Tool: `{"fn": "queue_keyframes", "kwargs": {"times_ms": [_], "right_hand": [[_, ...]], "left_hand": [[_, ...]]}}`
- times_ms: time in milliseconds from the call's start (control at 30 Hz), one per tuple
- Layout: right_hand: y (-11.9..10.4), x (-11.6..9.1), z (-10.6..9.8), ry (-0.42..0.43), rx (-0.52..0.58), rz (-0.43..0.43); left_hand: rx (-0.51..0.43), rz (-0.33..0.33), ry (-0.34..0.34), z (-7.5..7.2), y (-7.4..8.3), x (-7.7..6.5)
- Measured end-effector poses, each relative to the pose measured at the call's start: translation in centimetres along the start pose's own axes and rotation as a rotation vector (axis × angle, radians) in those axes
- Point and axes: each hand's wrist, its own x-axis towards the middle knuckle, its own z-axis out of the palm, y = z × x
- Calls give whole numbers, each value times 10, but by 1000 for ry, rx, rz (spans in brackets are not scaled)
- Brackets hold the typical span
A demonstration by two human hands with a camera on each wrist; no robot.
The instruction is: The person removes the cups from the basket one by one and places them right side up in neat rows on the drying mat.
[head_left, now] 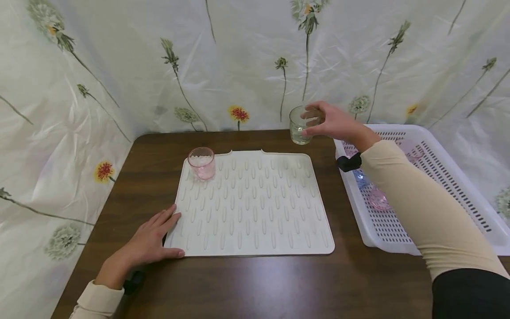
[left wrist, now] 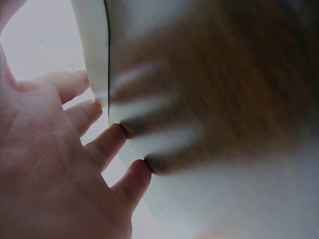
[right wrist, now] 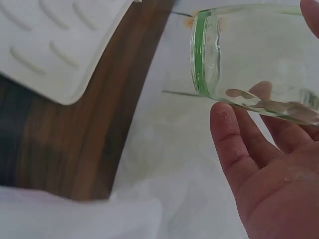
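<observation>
A clear, green-tinted drinking glass [head_left: 297, 128] is gripped by my right hand [head_left: 339, 123] near the table's back edge, beyond the right corner of the white ridged mat [head_left: 255, 208]. In the right wrist view, fingers and thumb lie along opposite sides of the glass [right wrist: 259, 55], its thick green end towards the mat. My left hand [head_left: 147, 241] is at the mat's left edge, fingers spread; in the left wrist view its fingertips [left wrist: 137, 172] touch the tabletop and mat edge. A pink glass [head_left: 203, 169] stands on the mat's back left corner.
To the right is a white slatted basket [head_left: 354, 212], partly hidden under my right arm. Inside it are a pink glass [head_left: 378, 199], a blue glass [head_left: 361, 179] and other pinkish glassware. Flower-printed cloth [head_left: 247, 66] hangs behind the dark wooden table [head_left: 263, 288].
</observation>
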Motion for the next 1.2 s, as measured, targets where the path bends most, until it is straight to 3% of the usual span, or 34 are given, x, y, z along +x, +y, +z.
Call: {"fn": "queue_keyframes", "kwargs": {"times_ms": [267,533,967,1200], "right_hand": [[-2,28,34,-22,127,-15],[-16,48,68,-26,149,-28],[-31,56,106,-61,232,-26],[-28,59,127,-54,205,-15]], "left_hand": [[-4,-11,-17,-1,1,1],[-15,-23,-24,-1,3,1],[-22,-13,-14,-2,2,1],[-16,-10,-5,-1,2,1]]}}
